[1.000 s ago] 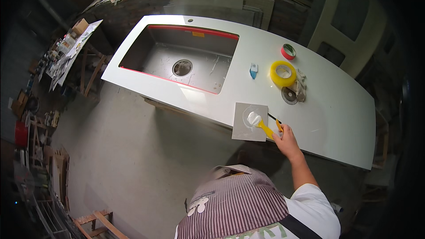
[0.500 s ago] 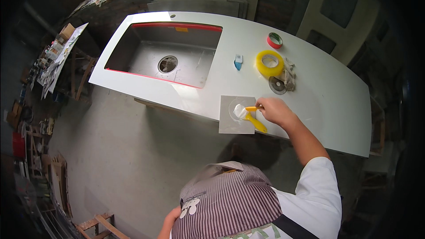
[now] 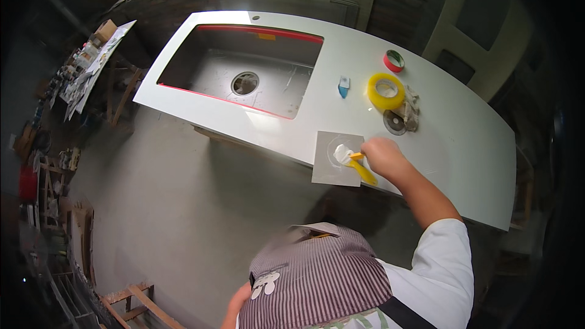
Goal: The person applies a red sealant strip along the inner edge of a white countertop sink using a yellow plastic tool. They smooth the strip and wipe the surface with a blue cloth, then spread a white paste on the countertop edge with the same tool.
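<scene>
My right hand (image 3: 382,155) is closed round a small orange-yellow spreader (image 3: 356,156), its tip at a blob of white paste (image 3: 342,154). The paste lies on a thin grey square board (image 3: 326,173) at the near edge of the white countertop (image 3: 439,164). A yellow-handled putty knife (image 3: 366,175) rests on the board, its blade end in the paste. Of my left side only part of a bare arm (image 3: 236,306) shows beside the striped apron (image 3: 323,274); the hand itself is out of sight.
Right of the board lie a grey disc (image 3: 395,123), a cloth glove (image 3: 412,113), a yellow tape roll (image 3: 386,92), a red-green tape roll (image 3: 393,60) and a blue-and-clear piece (image 3: 344,87). A steel sink (image 3: 213,73) edged in red tape fills the countertop's left.
The whole scene has shifted slightly rightward in view. My right hand stays over the paste with the spreader, the hand now slightly closer to the blob.
</scene>
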Action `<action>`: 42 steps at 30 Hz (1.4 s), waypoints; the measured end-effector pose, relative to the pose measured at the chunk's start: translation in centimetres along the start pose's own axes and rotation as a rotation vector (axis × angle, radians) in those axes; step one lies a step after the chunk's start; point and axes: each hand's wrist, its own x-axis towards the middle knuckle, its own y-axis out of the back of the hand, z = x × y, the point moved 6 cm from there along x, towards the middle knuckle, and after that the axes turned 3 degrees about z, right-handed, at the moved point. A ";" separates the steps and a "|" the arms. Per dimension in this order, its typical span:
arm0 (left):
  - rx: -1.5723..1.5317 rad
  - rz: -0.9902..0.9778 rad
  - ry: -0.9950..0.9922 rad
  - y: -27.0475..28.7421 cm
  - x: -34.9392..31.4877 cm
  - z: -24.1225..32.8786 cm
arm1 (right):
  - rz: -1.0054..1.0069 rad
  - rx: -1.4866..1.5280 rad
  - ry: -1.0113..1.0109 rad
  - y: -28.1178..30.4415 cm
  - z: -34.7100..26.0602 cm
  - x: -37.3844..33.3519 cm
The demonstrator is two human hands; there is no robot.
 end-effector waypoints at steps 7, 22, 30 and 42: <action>-0.023 0.012 0.010 0.4 -0.2 -1.3 | 0.222 0.404 -0.062 4.0 1.6 -0.7; -0.108 0.048 0.034 6.0 2.1 -5.0 | -0.339 2.066 -0.068 -4.5 -15.8 0.0; -0.144 0.028 0.026 10.0 6.0 -3.3 | -0.346 2.098 -0.098 -3.9 -22.1 3.3; -0.120 0.125 0.048 18.6 14.0 4.7 | -0.506 2.100 0.104 0.1 -27.6 22.5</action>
